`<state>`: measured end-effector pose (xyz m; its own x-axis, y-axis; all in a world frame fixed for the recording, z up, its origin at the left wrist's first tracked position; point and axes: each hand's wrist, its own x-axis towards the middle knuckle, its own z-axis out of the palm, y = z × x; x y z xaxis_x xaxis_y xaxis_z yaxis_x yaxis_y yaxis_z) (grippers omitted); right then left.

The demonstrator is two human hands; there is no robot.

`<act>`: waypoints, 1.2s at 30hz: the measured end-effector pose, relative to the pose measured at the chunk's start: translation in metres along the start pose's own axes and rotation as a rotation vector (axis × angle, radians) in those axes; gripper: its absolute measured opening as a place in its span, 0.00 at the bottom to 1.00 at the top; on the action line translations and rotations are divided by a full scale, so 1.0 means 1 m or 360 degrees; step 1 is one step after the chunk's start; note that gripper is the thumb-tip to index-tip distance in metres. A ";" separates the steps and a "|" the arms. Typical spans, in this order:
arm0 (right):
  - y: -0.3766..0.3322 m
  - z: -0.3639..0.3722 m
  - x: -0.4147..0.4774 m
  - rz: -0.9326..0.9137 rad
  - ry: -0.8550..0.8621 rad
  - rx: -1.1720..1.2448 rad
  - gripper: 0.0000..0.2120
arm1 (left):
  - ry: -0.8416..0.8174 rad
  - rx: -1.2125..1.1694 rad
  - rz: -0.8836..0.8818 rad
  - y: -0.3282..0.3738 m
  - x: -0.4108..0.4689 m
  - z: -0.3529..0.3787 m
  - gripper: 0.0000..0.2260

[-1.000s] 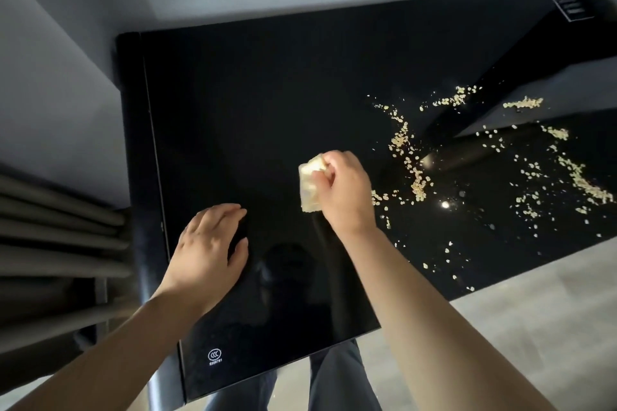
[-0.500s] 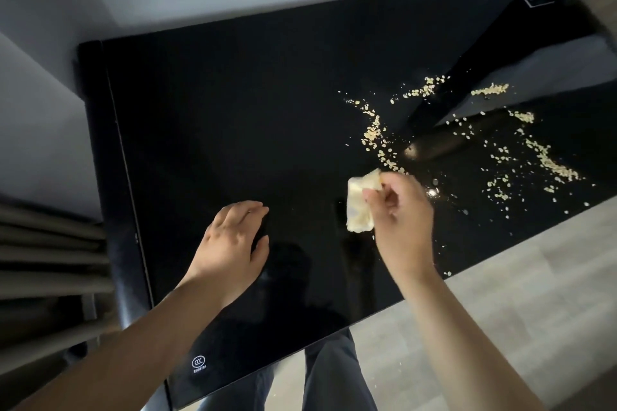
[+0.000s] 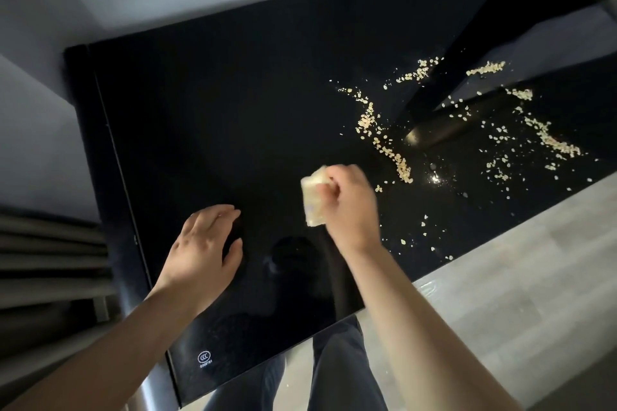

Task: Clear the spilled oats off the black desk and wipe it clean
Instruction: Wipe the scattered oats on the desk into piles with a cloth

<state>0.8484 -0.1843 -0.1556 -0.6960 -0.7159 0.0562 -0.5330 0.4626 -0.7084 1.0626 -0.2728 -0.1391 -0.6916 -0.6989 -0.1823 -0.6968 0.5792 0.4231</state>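
right hand (image 3: 347, 207) grips a yellow sponge (image 3: 312, 200) beside oats (image 3: 387, 147); left hand (image 3: 203, 250) flat on desk (image 3: 233, 110).

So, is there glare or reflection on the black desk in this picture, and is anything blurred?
Head view: dim light; the glossy black desk mirrors the room, with one small bright glare spot beside the spilled oats. Head view: the right hand and the pale yellow wipe it grips look slightly motion-blurred; the left hand, resting on the desk, is sharper.
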 end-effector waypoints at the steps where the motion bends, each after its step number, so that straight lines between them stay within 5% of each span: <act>1: 0.012 -0.012 0.004 0.0041 0.0060 -0.0027 0.05 | -0.0005 -0.0002 0.0020 0.002 0.000 0.001 0.20; 7: 0.063 -0.074 0.029 0.0235 0.0266 -0.0279 0.07 | -0.0035 -0.0019 0.0177 0.023 0.006 0.012 0.20; 13: 0.029 -0.085 -0.011 0.0024 0.0127 -0.0076 0.07 | -0.0093 -0.0014 0.0259 0.043 0.012 0.019 0.19; 21: 0.025 -0.034 -0.047 0.0010 -0.0059 -0.0095 0.09 | -0.0243 0.0069 0.0210 0.047 0.020 0.013 0.24; 29: 0.086 -0.092 0.018 0.0064 0.0137 -0.0307 0.09 | -0.0183 0.0221 0.0087 0.060 0.016 0.030 0.29; 36: 0.069 -0.118 -0.017 -0.0036 0.0088 -0.0073 0.07 | -0.0159 0.0234 0.0009 0.068 0.015 0.032 0.29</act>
<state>0.7666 -0.0790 -0.1226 -0.7082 -0.6972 0.1115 -0.5696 0.4709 -0.6736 0.9986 -0.2306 -0.1418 -0.7059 -0.6546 -0.2707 -0.7081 0.6431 0.2916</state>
